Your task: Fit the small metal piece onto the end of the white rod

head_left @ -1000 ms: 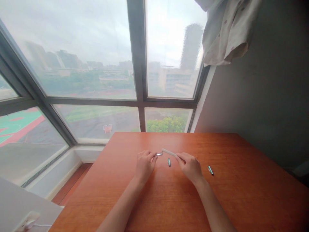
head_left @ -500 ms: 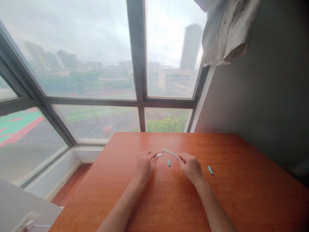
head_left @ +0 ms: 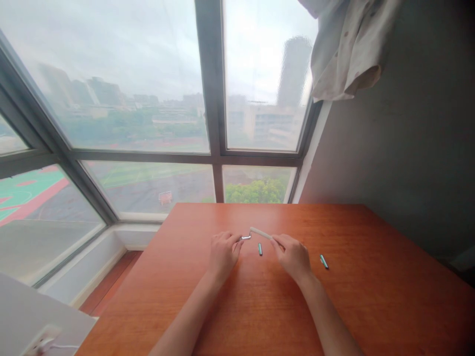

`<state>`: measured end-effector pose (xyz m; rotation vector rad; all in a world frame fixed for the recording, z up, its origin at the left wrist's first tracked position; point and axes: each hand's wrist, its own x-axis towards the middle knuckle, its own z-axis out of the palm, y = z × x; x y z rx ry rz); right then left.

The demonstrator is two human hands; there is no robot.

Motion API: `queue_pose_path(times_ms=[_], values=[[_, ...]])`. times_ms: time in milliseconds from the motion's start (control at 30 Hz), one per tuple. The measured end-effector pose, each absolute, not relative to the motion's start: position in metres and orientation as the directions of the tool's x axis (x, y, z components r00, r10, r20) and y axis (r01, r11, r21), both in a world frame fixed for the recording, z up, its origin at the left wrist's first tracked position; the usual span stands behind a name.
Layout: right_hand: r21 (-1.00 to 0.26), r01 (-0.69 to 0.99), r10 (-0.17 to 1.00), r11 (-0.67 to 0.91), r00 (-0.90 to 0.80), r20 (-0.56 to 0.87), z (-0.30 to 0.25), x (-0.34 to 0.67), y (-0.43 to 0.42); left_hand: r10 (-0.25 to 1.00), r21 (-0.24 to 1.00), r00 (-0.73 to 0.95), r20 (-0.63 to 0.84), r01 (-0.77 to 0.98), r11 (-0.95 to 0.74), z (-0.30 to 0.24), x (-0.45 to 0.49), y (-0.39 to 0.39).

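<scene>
Your left hand (head_left: 221, 253) pinched a bent silver metallic rod (head_left: 246, 238), your right hand (head_left: 294, 255) a slim pale stick (head_left: 261, 232); both seemed light, stiff, best held by outer ends.

Grey-framed window (head_left: 217, 99), 9 to 1 o'clock; thru it, tower bldg (head_left: 295, 71) at 1, green/red sports court (head_left: 31, 190) at 9, treetop (head_left: 256, 192) nr ctr at 4. Pale spotted garment (head_left: 345, 54) hangs approx 1–2, grey wall (head_left: 411, 158) at 3. Wall socket (head_left: 45, 333) w/ white cord (head_left: 67, 347) at 8.

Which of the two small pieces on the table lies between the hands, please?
The left piece; the right piece lies right of the right hand.
</scene>
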<state>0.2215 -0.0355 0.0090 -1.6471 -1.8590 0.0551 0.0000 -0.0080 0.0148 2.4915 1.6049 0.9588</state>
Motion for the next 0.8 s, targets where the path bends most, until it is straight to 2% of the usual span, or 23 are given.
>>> queue_pose_path(times_ms=[133,233,333,567,700,800], values=[[-0.478,0.849,0.892,0.225,0.018,0.452,0.0090,0.2232,-0.0345,0.832,0.366,0.256,0.493,0.806,-0.465,0.0156,-0.0009,-0.0074],[-0.517,0.809,0.900,0.281,-0.035,0.436,0.0091,0.2224,-0.0343,0.835,0.380,0.248,0.492,0.801,-0.462,0.0160,-0.0016,-0.0065],[-0.501,0.815,0.908,0.292,-0.071,0.414,0.0087,0.2198,-0.0350,0.839,0.397,0.245,0.486,0.793,-0.462,0.0162,-0.0019,-0.0058],[-0.439,0.871,0.906,0.219,-0.014,0.422,0.0082,0.2187,-0.0357,0.854,0.446,0.247,0.457,0.767,-0.461,0.0134,-0.0015,-0.0046],[-0.483,0.846,0.900,0.225,0.010,0.437,0.0076,0.2224,-0.0336,0.856,0.488,0.246,0.454,0.735,-0.470,0.0119,-0.0024,-0.0027],[-0.510,0.816,0.905,0.272,-0.036,0.425,0.0075,0.2227,-0.0332,0.852,0.491,0.254,0.457,0.727,-0.480,0.0120,-0.0029,-0.0019]])
